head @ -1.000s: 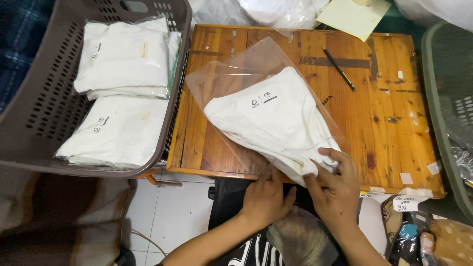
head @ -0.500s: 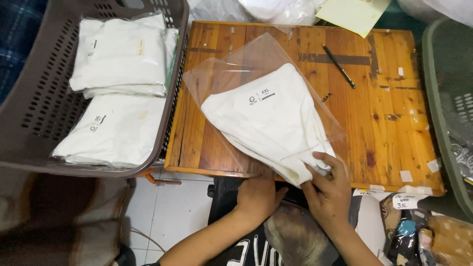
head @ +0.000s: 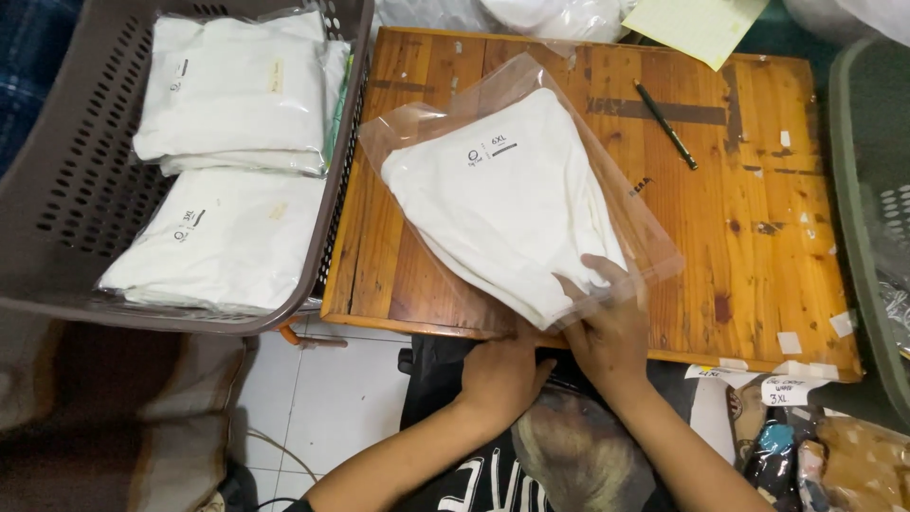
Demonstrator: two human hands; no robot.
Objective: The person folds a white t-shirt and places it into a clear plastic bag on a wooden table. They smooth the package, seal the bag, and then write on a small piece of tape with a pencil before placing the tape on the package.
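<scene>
The right hand [head: 611,327], fingers spread fairly flat, presses the near corner of the clear bag [head: 517,190] holding a folded white garment [head: 502,204] on the wooden table [head: 758,237], while the left hand [head: 502,374] seems curled at the bag's edge.

Wooden table [head: 758,256]: bagged garment [head: 502,204], pen [head: 665,124]

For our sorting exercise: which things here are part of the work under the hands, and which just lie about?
In hand:
- clear bag
- folded white garment inside it
- left hand at the table edge
- right hand on the bag's corner
- wooden table

Lying about:
- black pen
- yellow paper
- brown basket of bagged garments
</scene>
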